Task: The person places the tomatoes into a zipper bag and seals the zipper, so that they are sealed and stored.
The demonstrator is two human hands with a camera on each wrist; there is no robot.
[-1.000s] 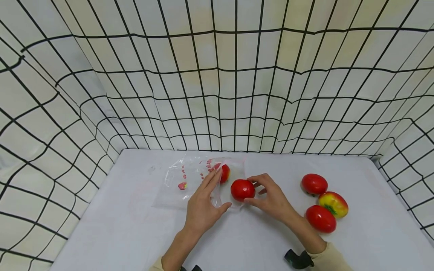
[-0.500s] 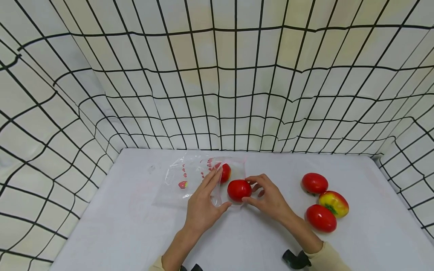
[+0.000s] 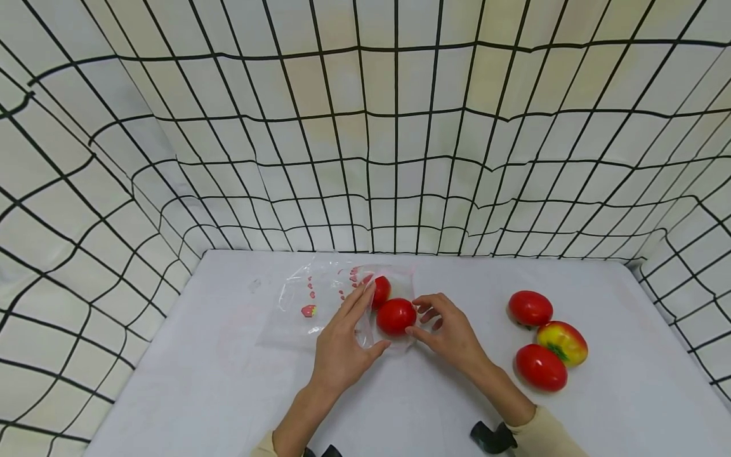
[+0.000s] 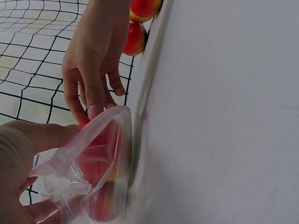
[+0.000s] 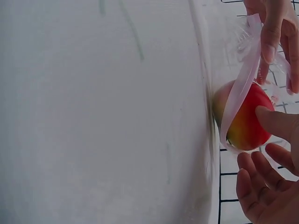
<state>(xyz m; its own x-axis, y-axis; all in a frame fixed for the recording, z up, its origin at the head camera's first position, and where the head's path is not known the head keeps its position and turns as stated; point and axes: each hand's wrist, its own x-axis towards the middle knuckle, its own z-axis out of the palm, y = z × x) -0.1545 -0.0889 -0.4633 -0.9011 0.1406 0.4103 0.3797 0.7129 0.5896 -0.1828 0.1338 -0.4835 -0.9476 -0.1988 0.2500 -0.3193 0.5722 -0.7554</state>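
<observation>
A clear plastic bag with red strawberry prints lies on the table, its mouth facing right. My left hand is at that mouth, with straight fingers and thumb spread apart against the film. One red fruit is inside, partly hidden by my fingers. A second smooth oval fruit, red with a yellow-green underside, sits within the mouth. Its lower side shows in the right wrist view, where the pink rim crosses it. My right hand touches this fruit with the thumb tip; the other fingers are loosely bent beside it.
Three more fruits lie at the right: a red one behind, a yellow-red one between, and another red one in front. A black wire grid rises behind the white table and along both sides.
The second fruit has moved left into the bag's mouth, towards the first fruit. My right hand has followed it leftward, its fingers now looser around it. My left hand stays in place.
</observation>
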